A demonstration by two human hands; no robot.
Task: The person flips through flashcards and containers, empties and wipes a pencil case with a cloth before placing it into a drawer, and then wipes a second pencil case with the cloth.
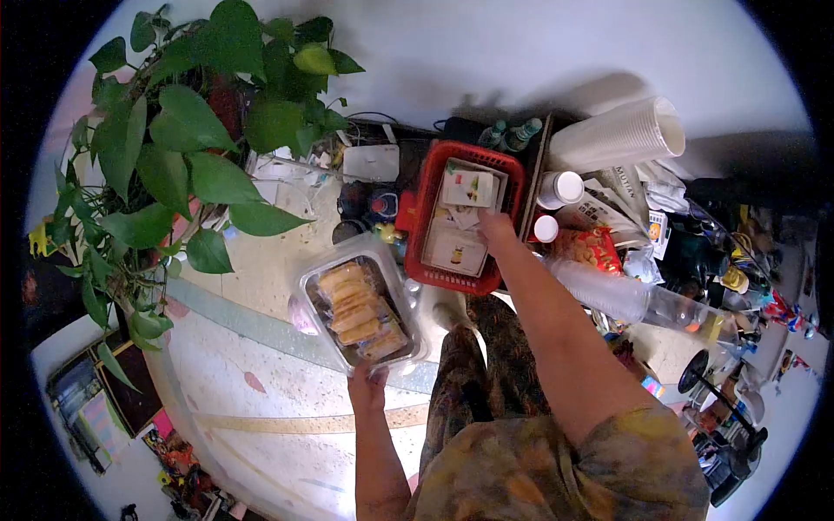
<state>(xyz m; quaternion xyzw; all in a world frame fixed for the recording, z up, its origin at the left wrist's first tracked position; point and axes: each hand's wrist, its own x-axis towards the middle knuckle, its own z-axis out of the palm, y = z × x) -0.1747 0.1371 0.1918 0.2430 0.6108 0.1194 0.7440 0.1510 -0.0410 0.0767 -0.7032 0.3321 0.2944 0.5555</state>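
My left hand (368,387) grips the near edge of a clear plastic container (415,323), its fingers partly hidden underneath. Wrapped pastries or biscuits (354,304) lie in a row inside it. My right hand (497,233) reaches over the side of a red plastic basket (420,208), fingers closed at a small white card (466,217). Around that card in the basket are other printed cards: one with a coloured picture (470,187) at the far end and one with a small yellow figure (457,253) at the near end.
Leafy green plants (187,165) fill the upper left. Right of the basket are stacked white cups (617,135), a white bottle (560,189), a red snack packet (591,252) and clear plastic cups (599,288). Green bottles (521,135) stand behind the basket. A black-framed stand (738,451) is at lower right.
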